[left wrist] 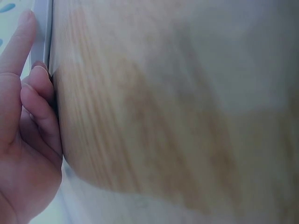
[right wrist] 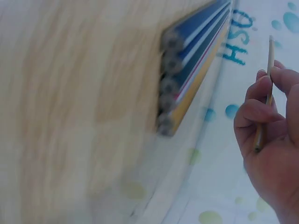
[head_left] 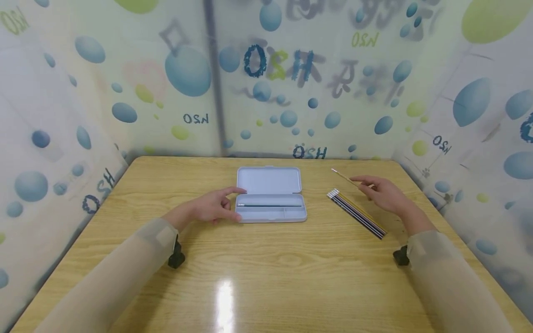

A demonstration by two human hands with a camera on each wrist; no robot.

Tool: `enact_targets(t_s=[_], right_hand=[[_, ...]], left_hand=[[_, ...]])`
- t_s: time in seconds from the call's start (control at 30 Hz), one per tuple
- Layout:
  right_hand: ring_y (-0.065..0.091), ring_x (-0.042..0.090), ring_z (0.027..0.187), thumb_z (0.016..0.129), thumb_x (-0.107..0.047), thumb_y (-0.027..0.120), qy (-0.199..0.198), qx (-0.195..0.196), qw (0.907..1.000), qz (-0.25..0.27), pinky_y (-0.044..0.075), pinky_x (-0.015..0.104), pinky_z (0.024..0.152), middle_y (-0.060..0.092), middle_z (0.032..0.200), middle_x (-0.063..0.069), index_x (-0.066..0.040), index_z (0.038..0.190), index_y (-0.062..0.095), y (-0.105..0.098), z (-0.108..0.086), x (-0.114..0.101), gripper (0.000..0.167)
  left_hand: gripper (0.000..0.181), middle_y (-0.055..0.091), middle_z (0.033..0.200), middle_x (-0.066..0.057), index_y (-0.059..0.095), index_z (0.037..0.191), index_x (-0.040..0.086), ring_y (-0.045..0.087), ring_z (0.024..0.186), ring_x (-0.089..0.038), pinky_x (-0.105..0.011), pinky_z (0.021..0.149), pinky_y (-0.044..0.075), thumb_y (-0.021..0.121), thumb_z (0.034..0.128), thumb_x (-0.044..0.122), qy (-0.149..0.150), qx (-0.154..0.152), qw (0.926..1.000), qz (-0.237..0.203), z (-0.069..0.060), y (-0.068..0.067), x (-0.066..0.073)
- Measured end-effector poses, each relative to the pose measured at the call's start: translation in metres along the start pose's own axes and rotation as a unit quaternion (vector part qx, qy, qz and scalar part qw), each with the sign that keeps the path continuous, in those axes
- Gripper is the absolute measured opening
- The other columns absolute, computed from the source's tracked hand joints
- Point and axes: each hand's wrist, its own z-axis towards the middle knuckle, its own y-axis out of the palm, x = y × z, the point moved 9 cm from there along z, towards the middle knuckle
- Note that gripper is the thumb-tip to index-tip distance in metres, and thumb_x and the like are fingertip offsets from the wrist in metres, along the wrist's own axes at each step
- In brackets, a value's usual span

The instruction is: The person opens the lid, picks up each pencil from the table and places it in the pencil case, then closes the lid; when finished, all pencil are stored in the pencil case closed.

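A pale pencil case [head_left: 269, 221] lies with its lid [head_left: 269, 179] raised and one dark pencil [head_left: 270, 206] inside. My left hand [head_left: 211, 206] grips its left end, thumb at the front corner and index finger near the hinge; in the left wrist view that hand [left wrist: 25, 116] has other fingers curled against the case's side [left wrist: 42, 35]. My right hand [head_left: 385, 196] pinches a yellow pencil [head_left: 343, 176] above the table, right of the case. The right wrist view shows the hand [right wrist: 273, 126] around this pencil [right wrist: 270, 56], eraser end away from the palm.
Several striped and yellow pencils [head_left: 357, 213] lie side by side on the wooden table [head_left: 266, 277], below my right hand; their ends [right wrist: 170, 88] show close up in the right wrist view. A patterned curtain [head_left: 266, 106] stands behind the table and along both sides.
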Motion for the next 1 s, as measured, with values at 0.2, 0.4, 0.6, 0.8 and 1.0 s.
enact_targets(t_s=[0.2, 0.4, 0.6, 0.8, 1.0], right_hand=[[0.066, 0.031, 0.088, 0.115, -0.023, 0.062, -0.02, -0.01, 0.9995, 0.024, 0.054, 0.032, 0.072, 0.066, 0.13, 0.02, -0.017, 0.155, 0.063, 0.008, 0.008, -0.026, 0.041], [0.066, 0.029, 0.089, 0.111, -0.014, 0.066, -0.037, -0.024, 0.9986, 0.031, 0.054, 0.032, 0.073, 0.067, 0.126, 0.018, -0.014, 0.149, 0.068, 0.02, 0.017, -0.048, 0.038], [0.066, 0.023, 0.094, 0.111, -0.022, 0.068, -0.043, -0.02, 0.9988, 0.008, 0.055, 0.034, 0.078, 0.072, 0.126, 0.014, -0.017, 0.143, 0.074, 0.03, 0.026, -0.065, 0.033], [0.067, 0.023, 0.087, 0.111, -0.026, 0.067, -0.062, -0.037, 0.9973, 0.009, 0.055, 0.035, 0.075, 0.073, 0.12, 0.011, -0.02, 0.143, 0.074, 0.045, 0.035, -0.083, 0.033], [0.062, 0.023, 0.085, 0.11, -0.025, 0.069, -0.062, -0.043, 0.9969, 0.02, 0.053, 0.037, 0.075, 0.072, 0.117, 0.008, -0.022, 0.139, 0.076, 0.058, 0.043, -0.098, 0.029]], left_hand=[[0.088, 0.054, 0.079, 0.0, 0.039, 0.168, 0.031, 0.047, 0.057, -0.017, -0.028, 0.057, 0.045, 0.087, 0.0958, 0.043, -0.001, 0.0, 1.0, 0.002, -0.001, 0.0, 0.001], [0.088, 0.054, 0.079, 0.0, 0.038, 0.169, 0.031, 0.047, 0.058, -0.016, -0.028, 0.057, 0.045, 0.087, 0.096, 0.042, -0.001, 0.0, 1.0, 0.004, 0.0, 0.0, 0.0], [0.089, 0.054, 0.079, 0.0, 0.038, 0.169, 0.03, 0.047, 0.058, -0.016, -0.028, 0.057, 0.046, 0.087, 0.0958, 0.042, -0.002, -0.002, 1.0, 0.004, 0.0, 0.0, 0.001], [0.089, 0.054, 0.079, 0.001, 0.038, 0.169, 0.03, 0.047, 0.057, -0.016, -0.027, 0.057, 0.045, 0.087, 0.0962, 0.042, -0.002, -0.003, 1.0, 0.002, -0.001, 0.0, 0.001], [0.089, 0.054, 0.08, 0.0, 0.038, 0.169, 0.032, 0.046, 0.058, -0.016, -0.027, 0.057, 0.044, 0.087, 0.0954, 0.044, -0.007, -0.002, 1.0, 0.0, 0.0, 0.0, 0.0]])
